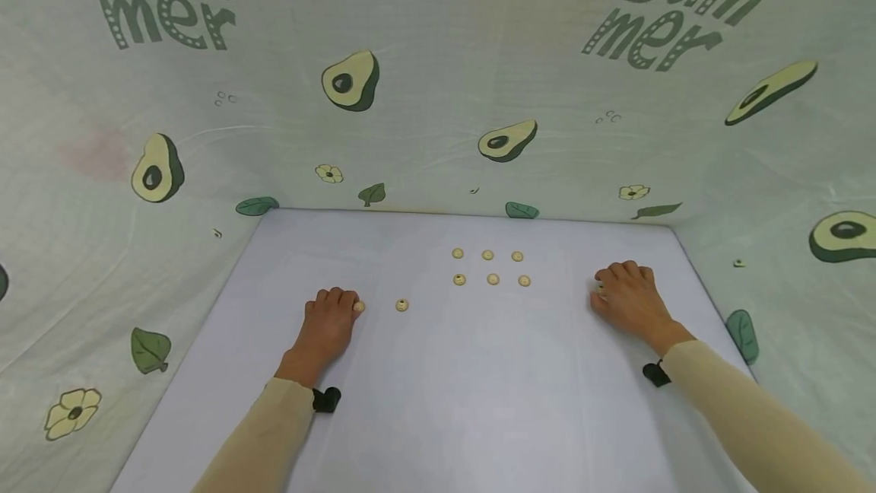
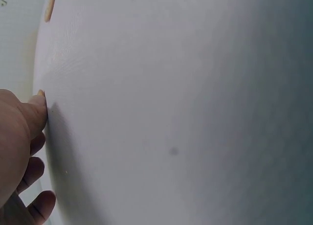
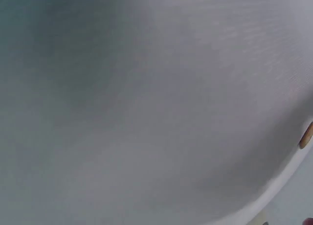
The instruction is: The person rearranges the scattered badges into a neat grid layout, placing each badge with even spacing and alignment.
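Observation:
My left hand [image 1: 328,322] pinches a small round wooden disc [image 1: 359,306] at the tips of thumb and index finger, low over the white tabletop. In the left wrist view just the edge of that disc [image 2: 41,92] shows past the thumb; the other fingers are loosely bent. One disc [image 1: 401,305] lies to the right of this hand. On the right side, my right hand [image 1: 626,299] has its fingers curled, with a disc [image 1: 601,289] between thumb and index finger, partly hidden. The right wrist view catches a tan rounded edge [image 3: 306,136] at its border.
Several similar discs lie in two rows between the hands, among them a front-row disc [image 1: 493,279] and a back-row disc [image 1: 487,255]. A patterned cloth [image 1: 424,151] with avocados and lettering hangs behind and beside the white table [image 1: 438,402].

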Demonstrator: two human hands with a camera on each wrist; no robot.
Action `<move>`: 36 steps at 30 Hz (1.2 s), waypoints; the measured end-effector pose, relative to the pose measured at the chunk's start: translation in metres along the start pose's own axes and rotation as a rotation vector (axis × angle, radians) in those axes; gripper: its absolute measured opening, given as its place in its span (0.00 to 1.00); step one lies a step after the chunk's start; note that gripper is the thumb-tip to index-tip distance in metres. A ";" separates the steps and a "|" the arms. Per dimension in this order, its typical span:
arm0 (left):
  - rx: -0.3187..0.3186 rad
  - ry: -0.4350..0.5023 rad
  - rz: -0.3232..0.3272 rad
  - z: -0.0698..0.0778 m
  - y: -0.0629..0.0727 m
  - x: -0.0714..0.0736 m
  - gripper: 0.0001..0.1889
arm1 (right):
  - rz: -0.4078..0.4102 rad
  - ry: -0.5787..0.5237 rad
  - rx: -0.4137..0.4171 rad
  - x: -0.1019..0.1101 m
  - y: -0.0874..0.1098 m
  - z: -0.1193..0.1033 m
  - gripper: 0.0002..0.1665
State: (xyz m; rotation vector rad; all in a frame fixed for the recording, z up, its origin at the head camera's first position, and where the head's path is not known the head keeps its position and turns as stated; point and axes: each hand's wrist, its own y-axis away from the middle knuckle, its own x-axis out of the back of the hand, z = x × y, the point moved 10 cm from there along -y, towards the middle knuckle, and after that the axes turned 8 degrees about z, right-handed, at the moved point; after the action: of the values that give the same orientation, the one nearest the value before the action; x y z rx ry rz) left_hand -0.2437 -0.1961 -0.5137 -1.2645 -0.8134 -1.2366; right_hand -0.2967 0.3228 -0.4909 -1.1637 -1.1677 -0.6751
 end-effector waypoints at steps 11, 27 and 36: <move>0.005 -0.004 -0.009 -0.001 0.000 -0.001 0.11 | -0.059 0.006 -0.033 -0.006 0.011 0.017 0.21; -0.002 -0.003 -0.007 -0.001 -0.001 -0.002 0.11 | -0.075 -0.065 -0.036 -0.007 0.013 0.013 0.15; -0.008 0.001 0.009 0.000 0.001 0.001 0.11 | -0.154 -0.193 -0.151 -0.019 0.011 0.029 0.18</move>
State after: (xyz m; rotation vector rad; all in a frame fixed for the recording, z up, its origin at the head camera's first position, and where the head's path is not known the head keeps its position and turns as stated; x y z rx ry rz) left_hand -0.2429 -0.1966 -0.5131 -1.2729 -0.8023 -1.2340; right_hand -0.3026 0.3504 -0.5134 -1.2967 -1.3989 -0.7921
